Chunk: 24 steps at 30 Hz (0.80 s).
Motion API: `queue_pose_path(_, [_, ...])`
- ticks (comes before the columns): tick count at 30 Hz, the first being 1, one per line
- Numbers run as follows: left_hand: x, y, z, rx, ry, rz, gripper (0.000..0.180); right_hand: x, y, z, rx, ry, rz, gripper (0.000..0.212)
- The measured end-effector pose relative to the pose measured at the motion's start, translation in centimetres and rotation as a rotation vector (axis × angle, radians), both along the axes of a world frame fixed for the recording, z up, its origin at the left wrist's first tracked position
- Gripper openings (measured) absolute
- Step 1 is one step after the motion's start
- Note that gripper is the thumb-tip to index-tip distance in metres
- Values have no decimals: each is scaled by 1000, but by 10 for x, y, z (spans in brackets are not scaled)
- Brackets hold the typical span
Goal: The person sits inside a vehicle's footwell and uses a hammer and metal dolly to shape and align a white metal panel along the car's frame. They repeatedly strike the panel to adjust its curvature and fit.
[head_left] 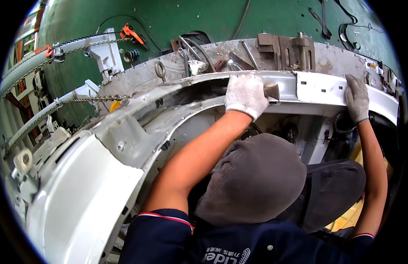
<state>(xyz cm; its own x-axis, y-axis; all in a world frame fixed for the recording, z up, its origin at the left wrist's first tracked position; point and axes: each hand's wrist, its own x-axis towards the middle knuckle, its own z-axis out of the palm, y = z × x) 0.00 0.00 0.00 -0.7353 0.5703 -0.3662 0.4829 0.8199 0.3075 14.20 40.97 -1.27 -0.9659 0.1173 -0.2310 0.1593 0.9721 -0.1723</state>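
Note:
My left hand (246, 94), in a white knit glove, is closed at the upper edge of a curved white car body frame (169, 90). From its thumb side sticks out a flared, brownish metal tool end (272, 91); the rest of that tool is hidden by the glove. My right hand (357, 97), in a greyish glove, lies with extended fingers over the white metal strip (320, 88) at the right part of the frame. My knees in dark grey trousers (256, 180) are bent below the frame.
Beyond the frame runs a grey metal bench (138, 75) with a bolted clamp block (296, 50), loose tools and a ring bolt (160, 70). Chains (94, 99) stretch to the left. An orange chain hook (131, 34) lies near the green floor (177, 17). A white fender panel (81, 193) curves at lower left.

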Motion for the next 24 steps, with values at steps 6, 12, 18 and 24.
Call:
queue_pose_path(6, [-4, 0, -1, 153, 66, 41, 22, 5, 17, -12, 42, 46, 23, 43])
queue_pose_path(12, [-11, -1, 3, 96, -41, 63, 19, -1, 11, -12, 33, 48, 29, 45])
queue_pose_path(18, [-7, 2, -2, 157, -36, 112, 22, 4, 17, -10, 37, 42, 30, 47])
queue_pose_path(24, [-11, 0, 0, 134, -26, 96, 26, -4, 15, -8, 41, 32, 58, 48])
